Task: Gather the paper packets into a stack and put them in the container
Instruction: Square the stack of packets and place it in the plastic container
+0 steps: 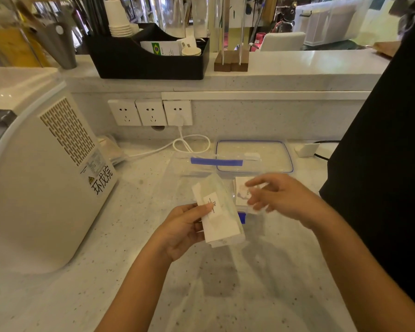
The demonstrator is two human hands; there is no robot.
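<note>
My left hand (pixel 181 226) grips a stack of white paper packets (pixel 219 216) with a printed label on top, held above the counter. My right hand (pixel 277 196) hovers just to the right, blurred, with fingers spread over another white packet (pixel 241 191) that lies in or beside a clear plastic container (pixel 189 178). The container has blue clips, and its walls are hard to make out. Its clear lid (pixel 254 155) with a blue seal rim lies flat behind it.
A white appliance (pixel 43 178) fills the left of the speckled counter (pixel 225 283). A white cable (pixel 189 144) loops from wall sockets (pixel 151 112). A black organizer (pixel 149 56) with cups sits on the raised ledge. A person in black (pixel 388 140) stands at right.
</note>
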